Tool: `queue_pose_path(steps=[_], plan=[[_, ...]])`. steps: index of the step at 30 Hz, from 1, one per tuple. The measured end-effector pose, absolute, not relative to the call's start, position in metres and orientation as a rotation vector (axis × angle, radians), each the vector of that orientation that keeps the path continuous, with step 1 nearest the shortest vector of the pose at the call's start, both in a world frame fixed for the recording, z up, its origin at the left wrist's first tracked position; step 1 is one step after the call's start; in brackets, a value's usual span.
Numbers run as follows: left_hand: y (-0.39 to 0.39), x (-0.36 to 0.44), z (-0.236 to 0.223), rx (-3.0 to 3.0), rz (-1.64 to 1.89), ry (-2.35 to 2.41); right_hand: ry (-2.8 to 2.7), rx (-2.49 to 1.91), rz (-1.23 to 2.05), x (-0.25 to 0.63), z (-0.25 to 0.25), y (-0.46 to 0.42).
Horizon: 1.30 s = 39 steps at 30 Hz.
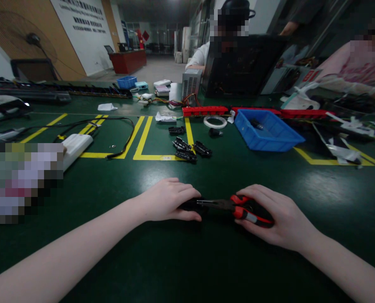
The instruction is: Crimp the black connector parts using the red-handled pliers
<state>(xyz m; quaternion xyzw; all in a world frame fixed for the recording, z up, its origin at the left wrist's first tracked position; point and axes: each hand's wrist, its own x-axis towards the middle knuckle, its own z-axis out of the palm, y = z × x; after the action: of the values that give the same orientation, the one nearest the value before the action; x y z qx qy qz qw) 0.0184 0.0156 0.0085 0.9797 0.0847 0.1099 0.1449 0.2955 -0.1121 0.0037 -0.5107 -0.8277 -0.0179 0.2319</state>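
My left hand [175,201] is closed around a small black part [190,205], most of it hidden by the fingers. In my right hand [274,214] is a pair of long-nose pliers [220,204] with red and black handles. The plier tips point left and meet the black part at my left fingertips; whether the jaws grip it I cannot tell. Beyond my hands lie several black plastic pieces [186,156] in a loose group on the green table [137,261]. A short black cylindrical piece [215,132] lies to their right.
A blue bin [268,130] with a dark item inside stands right of the pieces, near a white tape ring [215,122]. Red strips [205,111] run behind. A black cable [132,136] and white box [77,147] lie left. Two people sit across the table.
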Motion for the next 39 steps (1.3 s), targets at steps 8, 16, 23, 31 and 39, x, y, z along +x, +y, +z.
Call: queue_pose_path(steps=[8, 16, 23, 31, 39], plan=[[0.0159, 0.0162, 0.0061, 2.851, 0.438, 0.153, -2.286, -1.363, -0.098, 0.2934, 0.0044, -0.1132], [0.0159, 0.0154, 0.0053, 2.862, 0.454, 0.156, -2.303, -1.346, -0.196, 0.2940, 0.0036, -0.1156], [0.0154, 0.0169, 0.0069, 2.840, 0.400, 0.178, -2.326, -1.389, -0.129, 0.2919, 0.0062, -0.1125], [0.0157, 0.0174, 0.0085, 2.794, 0.326, 0.185, -2.318, -1.379, -0.239, 0.2941, 0.0066, -0.1099], [0.0163, 0.0166, 0.0088, 2.773, 0.336, 0.180, -2.301, -1.377, -0.234, 0.2946, 0.0076, -0.1103]])
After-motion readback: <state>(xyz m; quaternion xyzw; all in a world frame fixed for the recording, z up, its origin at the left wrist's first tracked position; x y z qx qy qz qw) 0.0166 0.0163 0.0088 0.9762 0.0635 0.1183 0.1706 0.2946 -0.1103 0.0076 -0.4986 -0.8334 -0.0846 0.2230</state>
